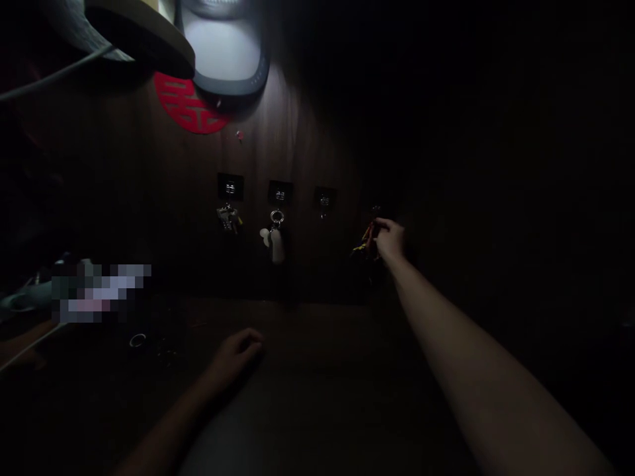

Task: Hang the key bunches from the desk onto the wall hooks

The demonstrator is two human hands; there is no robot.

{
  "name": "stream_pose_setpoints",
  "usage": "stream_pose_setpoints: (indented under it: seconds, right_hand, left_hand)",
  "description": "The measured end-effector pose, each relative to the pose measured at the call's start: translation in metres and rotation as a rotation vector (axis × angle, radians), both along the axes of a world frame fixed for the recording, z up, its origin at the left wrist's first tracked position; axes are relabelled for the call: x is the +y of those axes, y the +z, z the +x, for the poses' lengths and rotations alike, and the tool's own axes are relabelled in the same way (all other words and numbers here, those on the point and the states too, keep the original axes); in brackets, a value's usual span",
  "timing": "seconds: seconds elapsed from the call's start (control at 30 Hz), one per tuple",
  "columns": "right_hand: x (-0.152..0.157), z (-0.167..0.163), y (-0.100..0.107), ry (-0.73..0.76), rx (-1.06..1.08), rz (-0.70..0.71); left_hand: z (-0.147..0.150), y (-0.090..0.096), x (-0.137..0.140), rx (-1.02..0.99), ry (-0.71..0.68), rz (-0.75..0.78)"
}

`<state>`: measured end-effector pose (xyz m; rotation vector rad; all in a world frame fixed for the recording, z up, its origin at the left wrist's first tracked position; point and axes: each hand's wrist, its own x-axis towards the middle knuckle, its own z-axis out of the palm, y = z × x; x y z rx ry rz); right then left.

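My right hand [389, 239] reaches out to the dark wood panel at the right. Its fingers are closed on a key ring bundle with a red and yellow cord [366, 242], just under a small hook; the bundle's lower part fades into shadow. My left hand [241, 347] rests low over the dark surface, fingers loosely curled, with nothing visible in them. Left of my right hand, a bare hook [324, 200] is fixed to the panel. Keys on a ring with pale oval tags [276, 243] hang from the middle hook, and another bunch of keys [229, 219] hangs further left.
A white and grey device [225, 53] is lit at the top, beside a round red paper cutout [181, 106]. A pale cable [57, 71] crosses the upper left. On the left surface lie a metal ring [137, 340] and small shiny bits. The right side is too dark to make out.
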<state>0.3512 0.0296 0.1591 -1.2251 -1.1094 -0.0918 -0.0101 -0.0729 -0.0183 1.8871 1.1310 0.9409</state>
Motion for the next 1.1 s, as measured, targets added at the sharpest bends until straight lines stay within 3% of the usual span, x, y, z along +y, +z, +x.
stream_pose_setpoints:
  seconds: [0.23, 0.37, 0.5, 0.7, 0.8, 0.9, 1.1]
  right_hand:
    - [-0.012, 0.001, -0.005, 0.045, 0.122, -0.099]
    - [-0.028, -0.007, -0.018, 0.053, 0.158, 0.000]
    - [-0.052, -0.031, -0.057, 0.041, 0.209, 0.064]
    - [-0.093, -0.094, -0.149, 0.185, 0.130, -0.269]
    - [-0.108, -0.120, -0.180, 0.246, 0.094, -0.365]
    - [-0.115, -0.131, -0.194, 0.270, -0.010, -0.363]
    - [-0.113, -0.129, -0.195, 0.239, -0.033, -0.433]
  left_hand:
    - [0.000, 0.007, -0.008, -0.006, 0.043, 0.015]
    - [-0.001, 0.007, -0.010, -0.010, 0.052, 0.045]
    - [-0.002, 0.002, -0.008, 0.003, 0.062, 0.066]
    - [-0.003, -0.003, -0.007, 0.041, 0.066, 0.147]
    - [-0.003, -0.003, -0.009, 0.078, 0.051, 0.170]
    - [-0.002, -0.004, -0.011, 0.109, 0.023, 0.200]
    - [-0.017, -0.010, -0.015, 0.205, -0.074, 0.290]
